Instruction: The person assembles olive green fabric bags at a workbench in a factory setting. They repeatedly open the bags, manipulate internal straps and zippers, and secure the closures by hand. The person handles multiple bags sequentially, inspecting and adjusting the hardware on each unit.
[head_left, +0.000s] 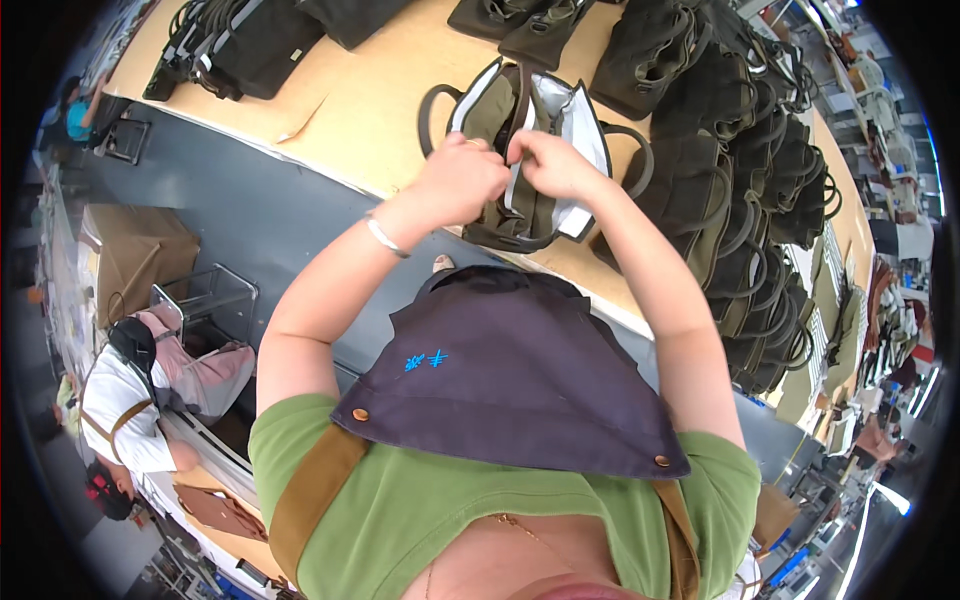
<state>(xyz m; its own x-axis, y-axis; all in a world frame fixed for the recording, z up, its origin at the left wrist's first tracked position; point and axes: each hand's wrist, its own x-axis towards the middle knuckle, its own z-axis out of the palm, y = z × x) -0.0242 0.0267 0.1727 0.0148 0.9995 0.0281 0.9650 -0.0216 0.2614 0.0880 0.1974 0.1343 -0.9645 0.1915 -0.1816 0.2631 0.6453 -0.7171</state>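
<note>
With left hand curled knuckles-up and right hand bent just beside, both over the mouth of 1 open bag; cannot tell how tightly closed, or of anything gripped in either. Set mouth-up on the tabletop near the closer edge, with 2 handles arching outward. To the right, heaped dark bags.
</note>
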